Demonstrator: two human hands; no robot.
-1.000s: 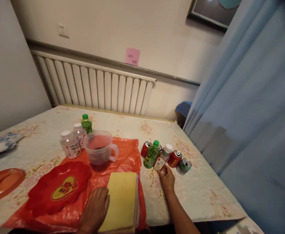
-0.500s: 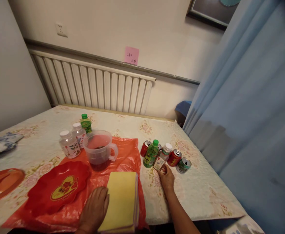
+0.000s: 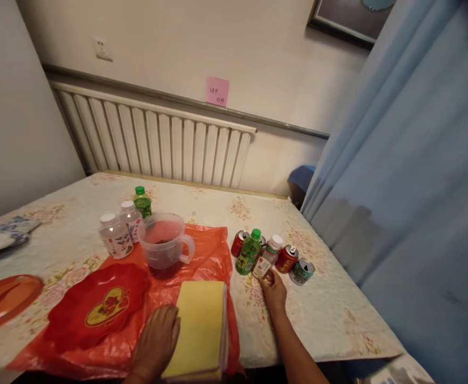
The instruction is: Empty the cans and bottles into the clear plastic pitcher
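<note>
One white-capped bottle [image 3: 264,262], cap up, axis roughly vertical, stands toward the right edge of the table [image 3: 322,320], fingers of the right hand [image 3: 274,294] clamped on its base in an apparent positioning step, any shift calling for clearance from the red can [image 3: 287,260]; left hand [image 3: 157,336] at the pad [image 3: 199,325], grip indeterminable.

On the right, a clear plastic bottle with a white cap [image 3: 271,256] is held near its base by the right hand [image 3: 274,294]. It is flanked by a green-capped plastic bottle [image 3: 248,254] on the left and a red metal can [image 3: 287,260] on the right. The left hand [image 3: 157,338] is laid against the left edge of a yellow rectangular stack [image 3: 199,325]. Farther left, a translucent plastic jug [image 3: 161,253] and a scalloped red plastic tray [image 3: 76,306] are set on a red plastic sheet [image 3: 209,253].
</note>
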